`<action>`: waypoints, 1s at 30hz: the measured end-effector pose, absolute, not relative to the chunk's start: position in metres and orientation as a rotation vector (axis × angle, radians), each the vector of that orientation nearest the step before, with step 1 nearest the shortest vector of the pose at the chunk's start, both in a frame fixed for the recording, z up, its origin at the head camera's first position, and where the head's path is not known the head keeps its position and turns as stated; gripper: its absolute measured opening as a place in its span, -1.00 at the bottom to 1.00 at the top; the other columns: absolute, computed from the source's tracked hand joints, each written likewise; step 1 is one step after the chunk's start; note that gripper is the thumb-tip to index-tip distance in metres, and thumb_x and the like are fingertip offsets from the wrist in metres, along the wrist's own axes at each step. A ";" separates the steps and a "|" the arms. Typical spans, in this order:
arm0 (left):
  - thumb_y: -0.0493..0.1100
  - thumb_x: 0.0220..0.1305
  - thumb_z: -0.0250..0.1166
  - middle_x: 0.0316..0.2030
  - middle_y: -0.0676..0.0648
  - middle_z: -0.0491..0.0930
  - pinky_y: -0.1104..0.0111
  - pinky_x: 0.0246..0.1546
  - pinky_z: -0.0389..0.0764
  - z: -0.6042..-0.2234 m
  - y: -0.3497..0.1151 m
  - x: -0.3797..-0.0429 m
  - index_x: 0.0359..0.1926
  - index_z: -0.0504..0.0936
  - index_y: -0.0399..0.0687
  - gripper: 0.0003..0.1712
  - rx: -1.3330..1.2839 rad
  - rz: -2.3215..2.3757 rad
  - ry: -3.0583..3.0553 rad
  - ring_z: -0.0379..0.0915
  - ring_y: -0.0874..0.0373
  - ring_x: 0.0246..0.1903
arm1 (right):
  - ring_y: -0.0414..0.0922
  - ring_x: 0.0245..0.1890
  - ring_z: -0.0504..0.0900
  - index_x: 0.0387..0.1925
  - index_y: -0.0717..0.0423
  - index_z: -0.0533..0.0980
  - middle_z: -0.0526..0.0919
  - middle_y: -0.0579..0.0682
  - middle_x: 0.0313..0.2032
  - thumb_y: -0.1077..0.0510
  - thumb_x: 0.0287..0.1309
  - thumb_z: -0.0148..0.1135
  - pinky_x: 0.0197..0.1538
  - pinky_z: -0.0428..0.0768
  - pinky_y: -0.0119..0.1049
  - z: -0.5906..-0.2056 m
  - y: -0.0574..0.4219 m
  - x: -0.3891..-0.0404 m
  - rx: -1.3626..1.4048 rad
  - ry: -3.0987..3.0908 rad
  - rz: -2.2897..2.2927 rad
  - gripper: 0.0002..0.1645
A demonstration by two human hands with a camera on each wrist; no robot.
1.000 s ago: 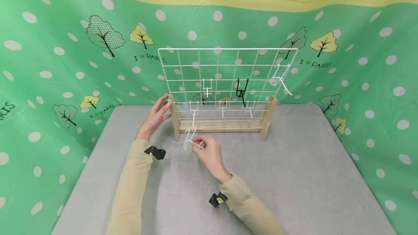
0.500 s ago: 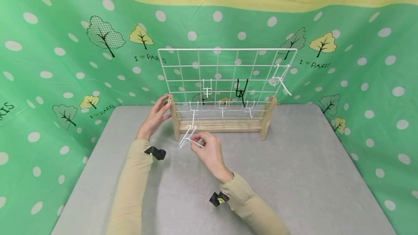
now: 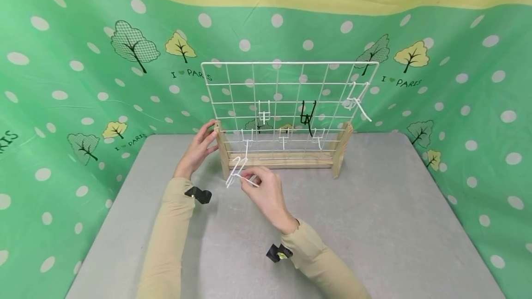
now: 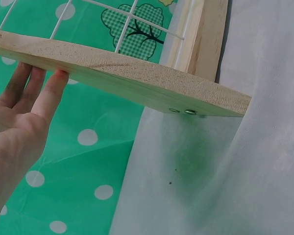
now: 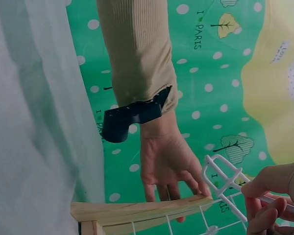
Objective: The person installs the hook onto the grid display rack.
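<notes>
A white wire grid panel (image 3: 288,62) stands on the table in a wooden frame. My left hand (image 3: 196,148) holds the upper end of the frame's left post (image 3: 222,151), its fingers reaching behind the wood. In the left wrist view, fingertips (image 4: 59,78) meet the post's edge. In front of the panel's lower left corner, my right hand (image 3: 263,193) pinches a white wire display hook (image 3: 235,173) by its prong. The hook's two-armed back end points left and up, seen large in the right wrist view beside the right hand's fingers (image 5: 267,181).
Several white hooks hang on the panel, including a lower-left hook (image 3: 247,143) and an upper-right hook (image 3: 354,101). A black hook (image 3: 306,118) hangs near the middle. Grey table (image 3: 374,206) surrounds the rack, and a green dotted curtain (image 3: 478,119) encloses it at the back and sides.
The hook in my right hand has turned, its two-armed end swinging left and slightly up. The right hand has shifted barely leftward. My left hand stays on the post.
</notes>
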State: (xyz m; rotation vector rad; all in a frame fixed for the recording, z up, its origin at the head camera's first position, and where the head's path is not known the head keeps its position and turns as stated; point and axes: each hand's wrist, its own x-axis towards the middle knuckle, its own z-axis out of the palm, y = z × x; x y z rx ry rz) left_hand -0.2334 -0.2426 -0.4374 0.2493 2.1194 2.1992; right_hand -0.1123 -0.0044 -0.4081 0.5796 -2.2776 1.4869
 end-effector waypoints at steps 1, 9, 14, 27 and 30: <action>-0.03 0.49 0.04 0.45 -0.21 0.01 -0.06 0.28 0.25 -0.437 -0.243 -0.233 0.49 0.08 0.01 -0.35 0.249 2.197 2.122 -0.05 -0.09 0.40 | -0.35 -0.64 0.40 -0.44 0.16 0.67 0.62 -0.10 -0.50 0.37 -0.10 0.39 -0.59 0.37 -0.51 -0.406 -0.004 -0.113 0.586 -2.273 1.484 -0.88; -0.04 0.49 0.03 0.46 -0.20 0.00 -0.06 0.27 0.26 -0.437 -0.242 -0.232 0.49 0.07 0.01 -0.35 0.238 2.189 2.131 -0.05 -0.08 0.40 | -0.32 -0.65 0.41 -0.42 0.20 0.67 0.63 -0.06 -0.52 0.39 -0.09 0.37 -0.60 0.39 -0.51 -0.394 -0.004 -0.121 0.612 -2.264 1.458 -0.88; -0.03 0.49 0.04 0.45 -0.20 0.01 -0.07 0.27 0.27 -0.437 -0.242 -0.232 0.49 0.07 0.00 -0.35 0.245 2.191 2.135 -0.05 -0.08 0.40 | -0.30 -0.62 0.44 -0.40 0.22 0.66 0.64 -0.03 -0.49 0.41 -0.07 0.37 -0.58 0.44 -0.49 -0.386 -0.003 -0.126 0.618 -2.243 1.488 -0.88; -0.06 0.50 0.02 0.47 -0.17 -0.03 -0.05 0.28 0.25 -0.439 -0.242 -0.235 0.50 0.04 -0.03 -0.35 0.216 2.184 2.125 -0.07 -0.06 0.41 | -0.17 -0.62 0.45 -0.41 0.28 0.62 0.63 0.07 -0.45 0.47 -0.14 0.25 -0.58 0.41 -0.48 -0.372 -0.001 -0.145 0.676 -2.134 1.379 -0.83; -0.11 0.52 -0.02 0.48 -0.16 -0.06 -0.05 0.29 0.24 -0.437 -0.242 -0.234 0.50 0.01 -0.05 -0.36 0.211 2.182 2.116 -0.09 -0.06 0.42 | -0.19 -0.61 0.45 -0.40 0.29 0.63 0.63 0.08 -0.43 0.48 -0.10 0.25 -0.58 0.41 -0.47 -0.368 -0.001 -0.149 0.675 -2.129 1.360 -0.83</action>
